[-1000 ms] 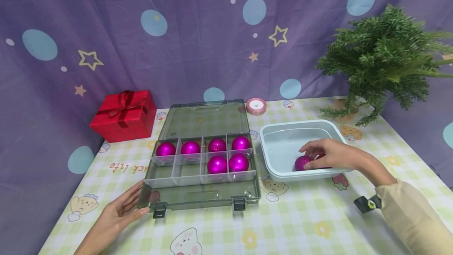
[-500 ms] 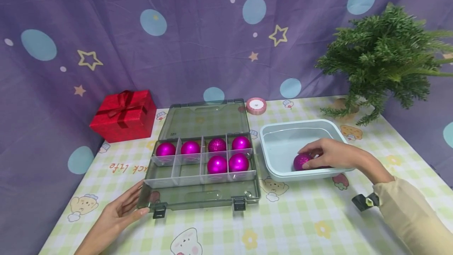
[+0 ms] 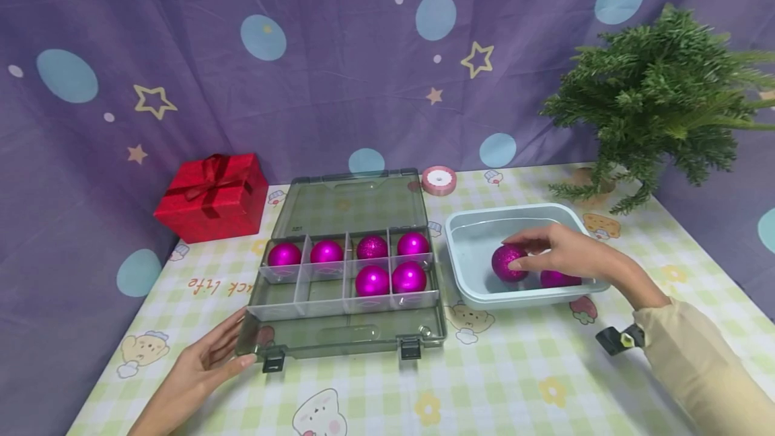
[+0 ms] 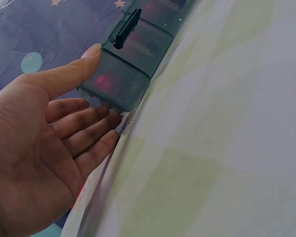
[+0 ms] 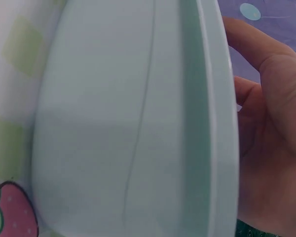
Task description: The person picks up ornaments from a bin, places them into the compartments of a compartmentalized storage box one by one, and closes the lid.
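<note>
A smoky clear compartment box [image 3: 339,334] lies on the table with its lid folded back. Several magenta Christmas balls [image 3: 372,281] sit in its compartments; two front-left ones hold none. At the box's front-left corner is my left hand [image 3: 196,369]; its thumb touches the front and its loosely extended fingers lie along the side. My right hand [image 3: 566,254] pinches a glittery magenta Christmas ball [image 3: 508,263] inside the pale blue tub [image 3: 478,221]. Another magenta ball [image 3: 560,279] lies under that hand. The tub's wall [image 5: 118,123] hides the held ball in the right wrist view.
A red gift box [image 3: 214,197] stands at the back left. Behind the compartment box sits a roll of pink ribbon [image 3: 438,181]. A small artificial fir tree [image 3: 654,99] rises at the back right, behind the tub. The checked tablecloth [image 3: 484,382] spreads in front.
My right hand has raised the glittery ball slightly and carried it left within the tub, uncovering the other ball. My left hand has stayed at the box corner.
</note>
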A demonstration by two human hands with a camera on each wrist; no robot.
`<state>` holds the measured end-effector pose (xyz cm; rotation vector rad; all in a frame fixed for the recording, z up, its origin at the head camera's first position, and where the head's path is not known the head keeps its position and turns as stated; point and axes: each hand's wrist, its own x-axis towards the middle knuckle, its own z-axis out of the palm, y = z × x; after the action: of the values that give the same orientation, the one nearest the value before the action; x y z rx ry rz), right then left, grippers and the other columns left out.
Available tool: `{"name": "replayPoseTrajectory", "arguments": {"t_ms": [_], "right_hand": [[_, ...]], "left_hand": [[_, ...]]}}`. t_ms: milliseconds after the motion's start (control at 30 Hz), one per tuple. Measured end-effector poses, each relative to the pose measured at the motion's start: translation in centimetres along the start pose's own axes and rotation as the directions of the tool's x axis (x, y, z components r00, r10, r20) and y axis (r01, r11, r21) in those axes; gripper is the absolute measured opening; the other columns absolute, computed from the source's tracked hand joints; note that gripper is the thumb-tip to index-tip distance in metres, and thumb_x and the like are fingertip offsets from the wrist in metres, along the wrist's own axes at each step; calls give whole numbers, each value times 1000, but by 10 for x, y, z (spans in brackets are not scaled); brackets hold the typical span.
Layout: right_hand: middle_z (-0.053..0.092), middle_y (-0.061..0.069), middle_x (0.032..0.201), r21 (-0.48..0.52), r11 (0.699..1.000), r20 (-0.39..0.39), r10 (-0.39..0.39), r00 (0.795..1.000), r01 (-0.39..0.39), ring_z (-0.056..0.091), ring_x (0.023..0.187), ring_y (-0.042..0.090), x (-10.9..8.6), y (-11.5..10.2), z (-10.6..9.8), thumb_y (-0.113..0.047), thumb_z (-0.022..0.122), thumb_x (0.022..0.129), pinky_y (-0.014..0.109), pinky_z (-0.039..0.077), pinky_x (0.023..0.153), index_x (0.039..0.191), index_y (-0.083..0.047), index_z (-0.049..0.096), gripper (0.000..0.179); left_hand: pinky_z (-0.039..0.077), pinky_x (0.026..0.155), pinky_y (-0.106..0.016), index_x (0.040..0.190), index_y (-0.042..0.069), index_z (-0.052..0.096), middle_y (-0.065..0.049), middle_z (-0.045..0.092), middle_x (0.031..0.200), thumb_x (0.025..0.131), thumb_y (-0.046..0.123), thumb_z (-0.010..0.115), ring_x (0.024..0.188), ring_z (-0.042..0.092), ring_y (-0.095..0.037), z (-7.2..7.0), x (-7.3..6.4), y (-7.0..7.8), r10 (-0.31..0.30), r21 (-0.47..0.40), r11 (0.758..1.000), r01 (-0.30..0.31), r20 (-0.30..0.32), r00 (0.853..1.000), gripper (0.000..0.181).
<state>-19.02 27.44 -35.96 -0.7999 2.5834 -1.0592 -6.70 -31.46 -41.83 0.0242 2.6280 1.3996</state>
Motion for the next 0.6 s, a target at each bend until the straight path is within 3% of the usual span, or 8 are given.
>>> {"name": "replayPoseTrajectory", "arguments": {"t_ms": [100, 300, 600], "right_hand": [[73, 4, 120, 6, 1000, -27, -21, 999, 22, 68, 107, 20, 4, -3, 1, -18, 75, 97, 33, 58, 91, 132, 0, 70, 40], [74, 4, 118, 7, 999, -75, -43, 996, 43, 70, 107, 21, 12, -10, 1, -18, 76, 96, 34, 59, 91, 132, -1, 70, 39], [76, 2, 111, 18, 999, -141, -26, 990, 29, 71, 104, 19, 21, -22, 2, -20, 77, 96, 34, 59, 90, 130, -3, 71, 39]], "left_hand": [[40, 96, -4, 162, 2, 30, -23, 36, 161, 100, 29, 73, 141, 39, -29, 0, -1, 0, -1, 4, 1000, 1, 1, 1000, 80], [41, 97, -5, 162, 3, 31, -23, 37, 161, 100, 29, 73, 137, 42, -14, 0, -1, -1, 12, 9, 1000, -12, -1, 1000, 80], [39, 97, -4, 162, 1, 29, -24, 34, 162, 100, 27, 73, 141, 36, -32, 0, 0, -2, 0, -7, 1000, 0, 8, 1000, 81]]}}
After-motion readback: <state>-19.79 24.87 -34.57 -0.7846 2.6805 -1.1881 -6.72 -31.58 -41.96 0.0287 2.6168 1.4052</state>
